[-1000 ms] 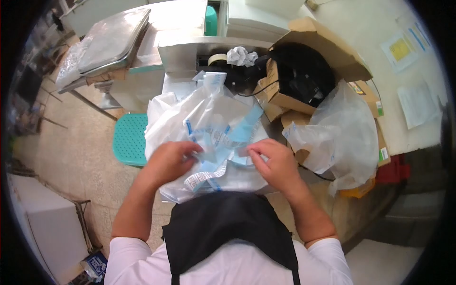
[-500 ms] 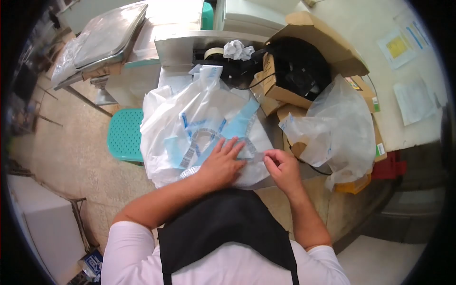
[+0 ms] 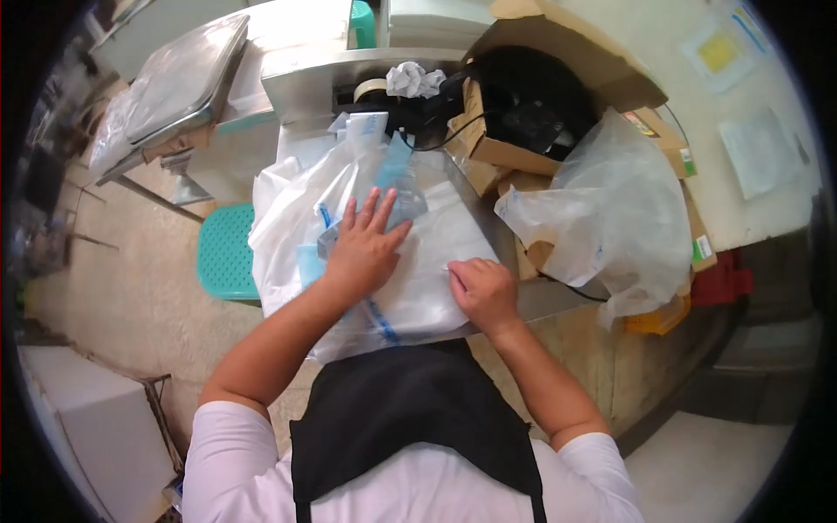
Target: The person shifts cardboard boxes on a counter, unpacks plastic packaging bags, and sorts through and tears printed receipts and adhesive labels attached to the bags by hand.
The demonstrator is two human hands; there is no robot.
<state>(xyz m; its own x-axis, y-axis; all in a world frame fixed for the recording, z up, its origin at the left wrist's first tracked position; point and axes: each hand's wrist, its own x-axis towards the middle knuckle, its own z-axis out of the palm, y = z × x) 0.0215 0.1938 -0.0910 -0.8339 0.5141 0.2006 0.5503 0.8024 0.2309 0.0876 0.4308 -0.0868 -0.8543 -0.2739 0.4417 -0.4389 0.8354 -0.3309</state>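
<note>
White and clear plastic bags [image 3: 440,222] with blue print lie in a layered pile on the metal table. My left hand [image 3: 366,248] rests flat with fingers spread on the pile, over light blue strips [image 3: 395,166]. To its right, my right hand [image 3: 482,292] is closed in a pinch at the pile's right side. A small pale bit shows at its fingertips, too small to make out.
An open cardboard box [image 3: 523,157] with black items stands back right, beside a clear plastic bag [image 3: 610,218]. Crumpled paper [image 3: 414,80] and a tape roll [image 3: 370,90] lie behind the pile. A green stool [image 3: 225,253] stands left; metal trays [image 3: 192,78] lie back left.
My left hand has moved across the pile and then forward, now lying flat. The blue strips have shifted toward the back left. My right hand has come slightly left, still pinched.
</note>
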